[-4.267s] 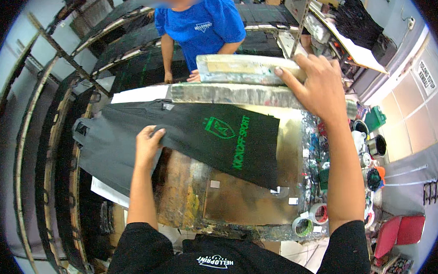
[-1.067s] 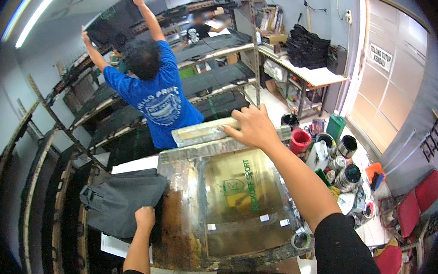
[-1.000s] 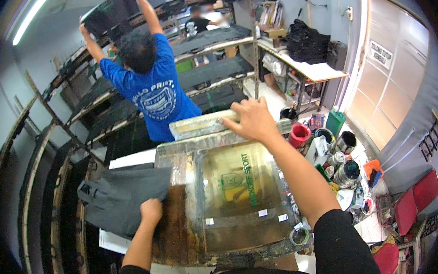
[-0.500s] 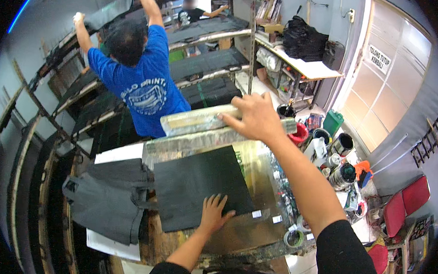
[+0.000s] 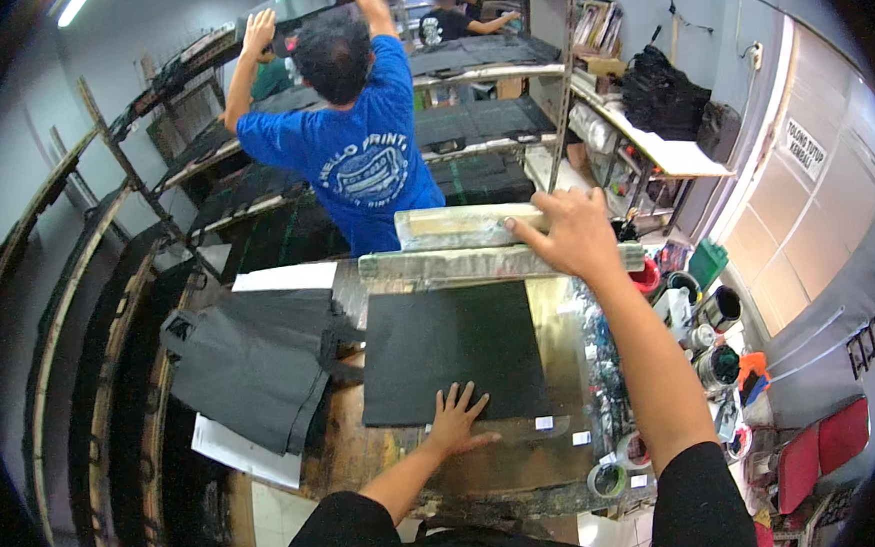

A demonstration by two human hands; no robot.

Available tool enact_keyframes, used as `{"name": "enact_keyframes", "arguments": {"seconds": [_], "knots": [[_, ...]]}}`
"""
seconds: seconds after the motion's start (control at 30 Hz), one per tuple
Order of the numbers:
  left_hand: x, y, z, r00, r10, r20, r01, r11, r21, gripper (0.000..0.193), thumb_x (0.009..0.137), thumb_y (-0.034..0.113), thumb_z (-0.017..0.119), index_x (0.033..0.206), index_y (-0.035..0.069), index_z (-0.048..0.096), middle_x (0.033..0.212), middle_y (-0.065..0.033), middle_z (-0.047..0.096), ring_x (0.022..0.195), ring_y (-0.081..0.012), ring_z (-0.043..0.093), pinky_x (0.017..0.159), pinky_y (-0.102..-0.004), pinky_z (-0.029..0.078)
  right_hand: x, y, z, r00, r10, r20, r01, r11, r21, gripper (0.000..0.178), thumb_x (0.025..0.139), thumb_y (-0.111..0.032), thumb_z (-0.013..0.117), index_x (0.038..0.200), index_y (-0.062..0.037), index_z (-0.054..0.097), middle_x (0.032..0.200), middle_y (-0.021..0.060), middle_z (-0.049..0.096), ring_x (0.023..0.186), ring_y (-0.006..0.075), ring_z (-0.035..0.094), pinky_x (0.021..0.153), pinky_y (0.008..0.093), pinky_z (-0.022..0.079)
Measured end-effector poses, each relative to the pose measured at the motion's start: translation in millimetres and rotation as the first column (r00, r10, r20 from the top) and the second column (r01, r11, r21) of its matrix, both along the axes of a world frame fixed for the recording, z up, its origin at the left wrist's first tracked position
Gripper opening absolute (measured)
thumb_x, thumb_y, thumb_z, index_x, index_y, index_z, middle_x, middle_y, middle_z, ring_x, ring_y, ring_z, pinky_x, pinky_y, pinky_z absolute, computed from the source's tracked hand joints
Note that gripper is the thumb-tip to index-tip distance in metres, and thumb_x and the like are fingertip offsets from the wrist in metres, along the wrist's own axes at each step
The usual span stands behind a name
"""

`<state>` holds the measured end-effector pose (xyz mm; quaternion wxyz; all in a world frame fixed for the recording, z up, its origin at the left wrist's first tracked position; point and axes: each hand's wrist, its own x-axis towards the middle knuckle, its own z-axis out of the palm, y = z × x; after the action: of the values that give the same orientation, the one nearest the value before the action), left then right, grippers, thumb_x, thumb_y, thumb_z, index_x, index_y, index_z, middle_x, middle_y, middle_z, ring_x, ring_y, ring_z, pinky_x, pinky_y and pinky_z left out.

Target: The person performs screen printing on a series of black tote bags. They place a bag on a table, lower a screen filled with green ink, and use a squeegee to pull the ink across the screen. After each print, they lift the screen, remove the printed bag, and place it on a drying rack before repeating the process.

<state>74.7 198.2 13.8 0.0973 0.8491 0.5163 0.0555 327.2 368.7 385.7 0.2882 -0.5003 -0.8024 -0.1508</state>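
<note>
A flat black fabric piece [image 5: 452, 343], shaped like a bag panel, lies on the worktable [image 5: 529, 463]. My left hand [image 5: 455, 423] rests on its near edge, palm down with fingers spread. Beyond the fabric, my right hand [image 5: 577, 233] is closed round the right end of a pale, stained wooden bar [image 5: 455, 226], thumb on the near face. This bar looks like part of a screen printing frame; my hand hides its right end. Just below it runs a second, longer stained bar [image 5: 477, 263]. Black fabric bags with handles [image 5: 252, 360] are piled left of the fabric.
A person in a blue shirt [image 5: 372, 177] stands just past the table, arms raised at racks of black bags [image 5: 478, 121]. Ink pots [image 5: 719, 367] crowd the right side. Tape rolls [image 5: 606, 480] sit at the near right corner; a red chair [image 5: 819, 451] stands beyond.
The view has shifted, so the scene sits farther right. My left hand has slid slightly toward the fabric's near edge. My right hand keeps its hold on the bar.
</note>
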Motion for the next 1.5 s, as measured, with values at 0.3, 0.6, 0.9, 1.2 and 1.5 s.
{"name": "enact_keyframes", "arguments": {"seconds": [0.3,0.6,0.9,1.2,1.5], "knots": [[4,-31,-8,0.998,0.062,-0.005,-0.062,0.997,0.040,0.108,0.088,0.094,0.042,0.168,0.022,0.036,0.174,-0.0270,0.020,0.159,-0.0561,0.014,0.119,-0.0806,0.003,1,-8,-11,0.997,0.041,-0.062,-0.039,0.999,0.039,0.058,0.096,-0.066,0.062,0.091,-0.0092,0.072,0.085,0.0126,0.068,0.090,0.0316,0.063,0.089,0.0495,0.038],[36,-6,-2,0.999,-0.033,0.023,0.033,0.999,-0.005,0.110,0.086,0.095,0.042,0.168,0.022,0.037,0.174,-0.0273,0.020,0.159,-0.0562,0.015,0.119,-0.0808,0.004,3,-6,-7,0.999,0.031,-0.037,-0.031,1.000,0.004,0.058,0.096,-0.065,0.061,0.095,-0.0084,0.074,0.089,0.0155,0.071,0.092,0.0334,0.065,0.089,0.0494,0.039],[93,-24,-3,0.994,-0.029,0.108,0.018,0.995,0.101,0.105,0.090,0.087,0.049,0.166,0.016,0.039,0.174,-0.0259,0.020,0.160,-0.0529,0.014,0.120,-0.0807,0.003,8,2,-18,0.999,-0.032,0.021,0.033,0.999,-0.013,0.067,0.097,-0.073,0.054,0.107,-0.0100,0.076,0.098,0.0177,0.074,0.102,0.0346,0.070,0.102,0.0607,0.042],[97,-38,-14,0.993,-0.020,0.120,0.009,0.995,0.095,0.106,0.088,0.088,0.052,0.165,0.016,0.042,0.175,-0.0221,0.021,0.161,-0.0502,0.011,0.121,-0.0789,0.000,3,1,-20,0.999,-0.031,0.019,0.030,0.998,0.062,0.072,0.095,-0.076,0.056,0.109,-0.0099,0.080,0.095,0.0185,0.076,0.098,0.0346,0.070,0.093,0.0506,0.045],[104,-44,-2,0.994,-0.037,0.105,0.031,0.998,0.061,0.109,0.087,0.089,0.051,0.165,0.014,0.041,0.175,-0.0213,0.022,0.161,-0.0485,0.013,0.123,-0.0763,-0.001,8,9,-14,0.999,-0.025,0.040,0.022,0.996,0.086,0.072,0.096,-0.075,0.052,0.103,-0.0091,0.078,0.096,0.0197,0.076,0.100,0.0369,0.071,0.093,0.0578,0.045]]}}
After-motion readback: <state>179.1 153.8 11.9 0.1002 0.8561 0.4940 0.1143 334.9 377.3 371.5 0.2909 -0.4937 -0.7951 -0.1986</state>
